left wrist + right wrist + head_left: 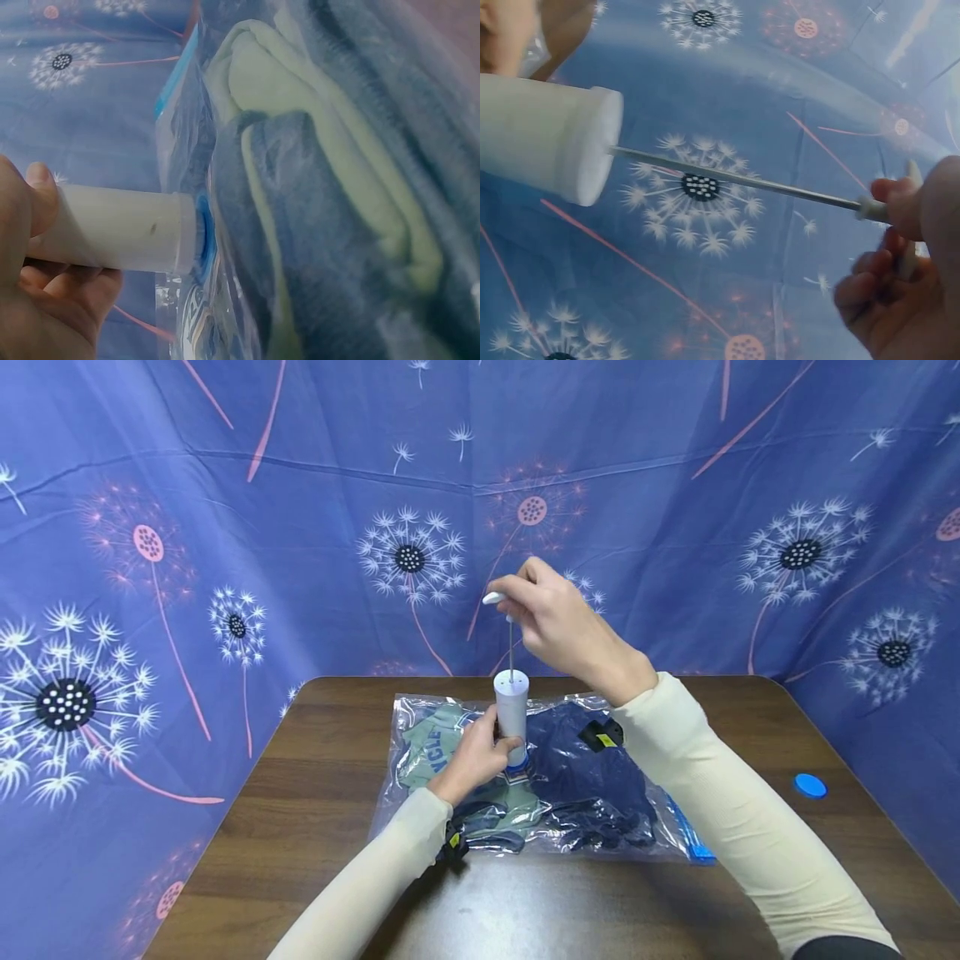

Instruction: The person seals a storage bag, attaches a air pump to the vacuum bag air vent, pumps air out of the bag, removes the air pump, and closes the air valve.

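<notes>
Pump barrel [512,714] stands against the blue ring [204,238] on the clear bag [392,785]; our left hand [480,753] grips the barrel, our right hand [546,610] grasps the handle [493,598], rod [512,647] extended. A sideways pull, we judge, could unseat the barrel. Inside the bag we see green garment [423,756] and navy garment [566,743].

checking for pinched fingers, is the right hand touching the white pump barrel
Apart. The right wrist view shows it plainly: the right hand grips the white handle, and a bare length of metal rod separates it from the white pump barrel.
</notes>
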`<act>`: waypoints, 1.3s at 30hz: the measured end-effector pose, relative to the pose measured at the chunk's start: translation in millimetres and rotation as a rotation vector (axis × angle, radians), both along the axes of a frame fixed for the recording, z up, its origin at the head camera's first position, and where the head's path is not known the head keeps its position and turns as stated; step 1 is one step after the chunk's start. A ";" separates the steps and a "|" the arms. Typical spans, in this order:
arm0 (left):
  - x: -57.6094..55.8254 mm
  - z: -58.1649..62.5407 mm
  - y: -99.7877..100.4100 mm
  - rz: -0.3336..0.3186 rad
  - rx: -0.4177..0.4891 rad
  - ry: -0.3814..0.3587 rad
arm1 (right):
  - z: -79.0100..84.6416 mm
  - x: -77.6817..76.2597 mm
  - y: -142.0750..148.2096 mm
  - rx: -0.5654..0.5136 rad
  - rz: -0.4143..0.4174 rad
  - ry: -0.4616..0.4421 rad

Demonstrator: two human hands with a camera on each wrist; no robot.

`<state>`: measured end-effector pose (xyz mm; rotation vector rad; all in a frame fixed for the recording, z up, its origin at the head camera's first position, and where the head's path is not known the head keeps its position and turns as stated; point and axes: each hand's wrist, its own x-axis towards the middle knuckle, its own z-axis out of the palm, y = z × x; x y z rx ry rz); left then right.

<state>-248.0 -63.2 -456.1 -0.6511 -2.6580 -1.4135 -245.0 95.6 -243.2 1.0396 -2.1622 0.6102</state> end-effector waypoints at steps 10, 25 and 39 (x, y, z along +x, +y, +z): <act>1.2 1.0 1.2 -0.002 0.000 0.009 | 2.9 3.7 -2.3 -0.038 -0.017 0.026; 0.5 -0.4 0.9 -0.004 -0.022 0.020 | -64.6 -5.5 -0.7 0.258 -0.072 -0.298; -0.2 -1.0 1.2 -0.005 -0.026 0.014 | -72.0 -9.5 1.2 0.216 -0.048 -0.284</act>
